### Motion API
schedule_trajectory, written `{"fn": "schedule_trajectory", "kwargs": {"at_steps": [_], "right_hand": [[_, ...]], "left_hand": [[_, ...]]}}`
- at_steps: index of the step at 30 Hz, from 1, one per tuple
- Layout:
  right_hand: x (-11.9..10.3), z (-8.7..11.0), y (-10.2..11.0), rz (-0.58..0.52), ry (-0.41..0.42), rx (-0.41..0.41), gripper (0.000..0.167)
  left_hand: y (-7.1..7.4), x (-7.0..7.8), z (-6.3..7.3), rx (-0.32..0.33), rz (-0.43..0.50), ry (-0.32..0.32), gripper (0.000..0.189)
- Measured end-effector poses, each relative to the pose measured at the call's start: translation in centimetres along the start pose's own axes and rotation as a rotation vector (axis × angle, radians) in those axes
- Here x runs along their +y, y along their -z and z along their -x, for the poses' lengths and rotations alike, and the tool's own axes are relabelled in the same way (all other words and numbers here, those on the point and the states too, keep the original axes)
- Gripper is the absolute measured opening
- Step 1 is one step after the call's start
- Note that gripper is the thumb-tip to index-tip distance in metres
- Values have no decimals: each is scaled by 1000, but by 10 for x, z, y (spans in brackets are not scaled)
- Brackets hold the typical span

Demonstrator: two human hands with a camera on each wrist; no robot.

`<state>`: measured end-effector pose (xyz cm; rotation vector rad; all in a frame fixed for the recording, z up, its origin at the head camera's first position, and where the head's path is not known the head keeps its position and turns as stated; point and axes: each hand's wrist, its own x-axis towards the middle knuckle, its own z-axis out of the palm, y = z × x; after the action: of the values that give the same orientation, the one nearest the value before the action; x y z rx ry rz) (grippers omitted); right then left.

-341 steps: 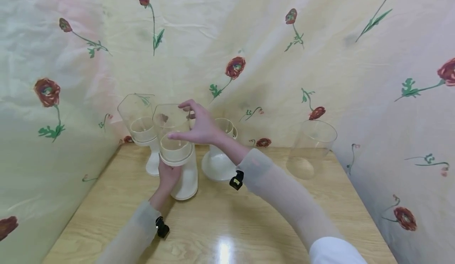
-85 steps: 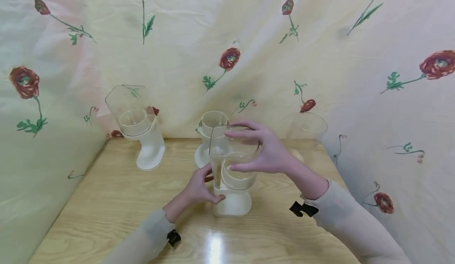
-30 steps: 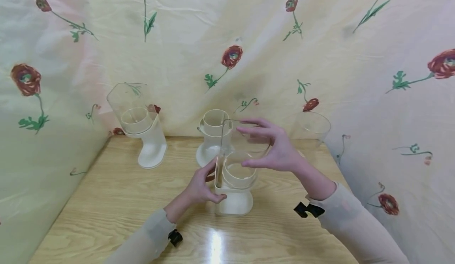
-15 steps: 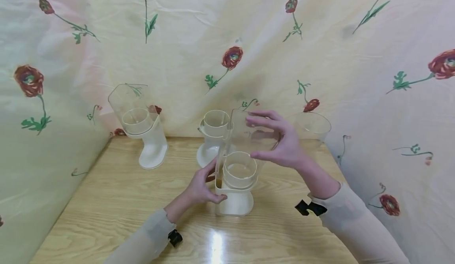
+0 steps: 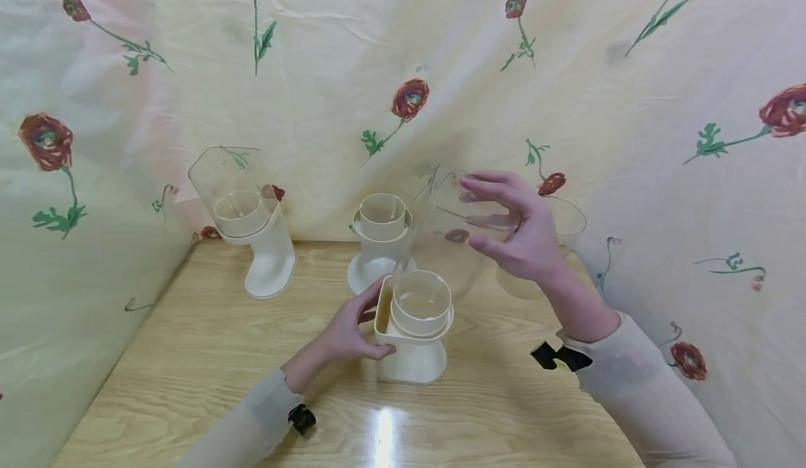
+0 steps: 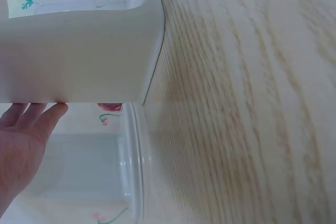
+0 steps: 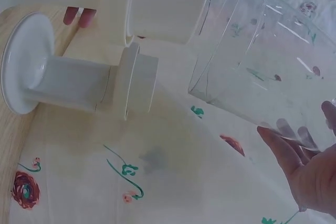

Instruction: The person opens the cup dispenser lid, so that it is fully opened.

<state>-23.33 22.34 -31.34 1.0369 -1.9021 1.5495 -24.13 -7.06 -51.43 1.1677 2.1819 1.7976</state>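
My left hand (image 5: 343, 331) grips the side of a cream-white plastic stand (image 5: 412, 364), thumb at the front and fingers behind. The stand has a D-shaped top with a round collar (image 5: 422, 305) and stands on the table. In the left wrist view, the fingertips (image 6: 55, 113) lie along the edge of the stand. A clear plastic container (image 5: 434, 244) is in my right hand (image 5: 513, 227), held near its upper end between thumb and fingers. It tilts to the right above the stand. The right wrist view shows the container's lower end (image 7: 218, 72) apart from the collar.
Behind stands another white stand (image 5: 380, 227) with a round base and bare collar. A white stand (image 5: 271, 265) with a clear container (image 5: 220, 171) on it is at back left. Another clear cylinder (image 5: 569, 220) stands at back right, partly behind my right hand. Flowered cloth (image 5: 315, 104) surrounds the wooden table (image 5: 252, 342).
My right hand has raised the clear container off the stand, up and to the right, tilting it. My left hand keeps its grip; earlier, stand and container were further left.
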Motion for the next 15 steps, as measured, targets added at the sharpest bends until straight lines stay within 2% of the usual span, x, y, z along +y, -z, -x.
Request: {"fn": "schedule_trajectory", "kwargs": {"at_steps": [3, 6, 10, 15], "right_hand": [[1, -2, 4, 39, 16, 38, 79], [3, -3, 7, 80, 5, 56, 74], [4, -1, 11, 155, -56, 70, 60], [2, 0, 14, 227, -178, 87, 61]], "left_hand": [[2, 2, 2, -6, 5, -6, 116], [3, 1, 5, -6, 19, -13, 111], [5, -2, 8, 4, 54, 2, 105], [8, -4, 14, 28, 96, 26, 98]]}}
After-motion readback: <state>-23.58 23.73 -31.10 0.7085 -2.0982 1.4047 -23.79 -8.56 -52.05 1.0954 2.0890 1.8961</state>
